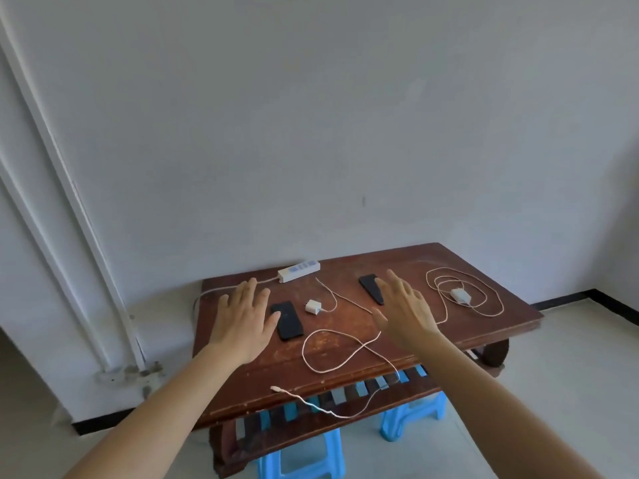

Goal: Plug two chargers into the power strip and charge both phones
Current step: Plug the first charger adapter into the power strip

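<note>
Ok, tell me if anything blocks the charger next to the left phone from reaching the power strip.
Nothing visible does. The charger lies on bare table, and only its own thin cable crosses the stretch up to the power strip. Both hands hover open and hold nothing, left hand, right hand.

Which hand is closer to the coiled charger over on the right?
The right hand. It hovers open just left of the coiled charger, partly over a phone. The left hand is far across the table.
</note>
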